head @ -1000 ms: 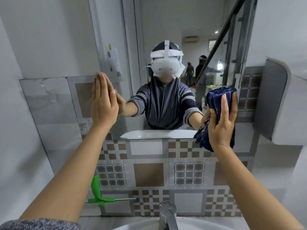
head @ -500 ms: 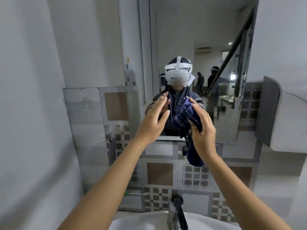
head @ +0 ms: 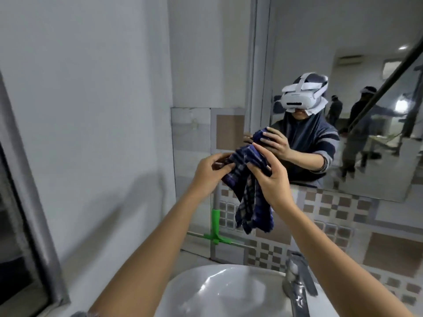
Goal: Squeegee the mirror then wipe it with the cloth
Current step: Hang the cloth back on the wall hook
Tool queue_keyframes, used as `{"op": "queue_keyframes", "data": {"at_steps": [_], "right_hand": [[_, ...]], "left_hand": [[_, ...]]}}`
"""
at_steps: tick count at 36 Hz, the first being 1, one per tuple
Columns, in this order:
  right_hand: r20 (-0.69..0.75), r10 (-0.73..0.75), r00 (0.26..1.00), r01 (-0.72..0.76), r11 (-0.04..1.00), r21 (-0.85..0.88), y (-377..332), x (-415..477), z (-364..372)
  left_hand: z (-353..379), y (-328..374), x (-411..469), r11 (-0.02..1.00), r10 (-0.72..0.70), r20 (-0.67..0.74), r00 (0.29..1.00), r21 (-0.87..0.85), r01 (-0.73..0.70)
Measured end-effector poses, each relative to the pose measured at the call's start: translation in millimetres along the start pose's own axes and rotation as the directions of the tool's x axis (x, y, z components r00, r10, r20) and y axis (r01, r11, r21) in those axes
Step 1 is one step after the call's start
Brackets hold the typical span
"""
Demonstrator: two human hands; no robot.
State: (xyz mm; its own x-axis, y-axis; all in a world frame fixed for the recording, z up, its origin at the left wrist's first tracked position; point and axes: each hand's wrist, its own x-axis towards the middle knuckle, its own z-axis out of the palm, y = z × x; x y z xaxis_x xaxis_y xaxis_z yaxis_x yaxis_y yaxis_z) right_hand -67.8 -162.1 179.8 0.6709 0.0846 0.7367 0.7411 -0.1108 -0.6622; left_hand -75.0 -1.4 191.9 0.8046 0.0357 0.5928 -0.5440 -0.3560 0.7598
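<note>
A dark blue checked cloth [head: 249, 193] hangs bunched between both hands, in front of the mirror's lower left corner and clear of the glass. My left hand [head: 209, 173] pinches its left end. My right hand [head: 269, 177] grips its top from the right, and the rest dangles down over the tiled wall. The mirror [head: 320, 53] fills the upper right and shows my reflection holding the cloth. A green-handled squeegee [head: 215, 227] leans against the tiled wall in the corner behind the basin, untouched.
A white basin [head: 229, 291] lies below my arms with a metal tap [head: 297, 284] at its right. A plain white wall stands on the left with a dark window frame [head: 27, 202] at the far left. Patterned tiles run under the mirror.
My left hand left the mirror and came across to take hold of the cloth. My right hand pulled the cloth off the glass toward the middle. The view swung left and down.
</note>
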Motion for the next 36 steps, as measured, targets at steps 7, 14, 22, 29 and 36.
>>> {"op": "queue_keyframes", "data": {"at_steps": [7, 14, 22, 29, 36], "right_hand": [[-0.018, 0.014, 1.0, -0.015, 0.999, -0.042, -5, 16, 44], [0.095, 0.135, 0.986, -0.122, 0.984, -0.13, -1, 51, 85], [0.153, 0.266, 0.952, -0.275, 0.96, 0.044, -9, 78, 119], [0.066, 0.321, 0.945, -0.328, 0.933, 0.148, 0, 92, 136], [-0.183, 0.137, 0.974, -0.163, 0.977, -0.137, -6, 142, 140]], "left_hand": [[-51, -13, 9, 0.978, 0.097, -0.106, 0.99, 0.195, -0.075], [-93, -23, 42, 0.917, 0.233, -0.133, 0.963, 0.359, -0.172], [-122, -39, 82, 0.906, 0.304, -0.185, 0.934, 0.358, -0.224], [-130, -51, 101, 0.924, 0.31, -0.209, 0.928, 0.295, -0.242], [-132, -47, 128, 0.93, 0.347, -0.299, 0.889, 0.232, -0.285]]}}
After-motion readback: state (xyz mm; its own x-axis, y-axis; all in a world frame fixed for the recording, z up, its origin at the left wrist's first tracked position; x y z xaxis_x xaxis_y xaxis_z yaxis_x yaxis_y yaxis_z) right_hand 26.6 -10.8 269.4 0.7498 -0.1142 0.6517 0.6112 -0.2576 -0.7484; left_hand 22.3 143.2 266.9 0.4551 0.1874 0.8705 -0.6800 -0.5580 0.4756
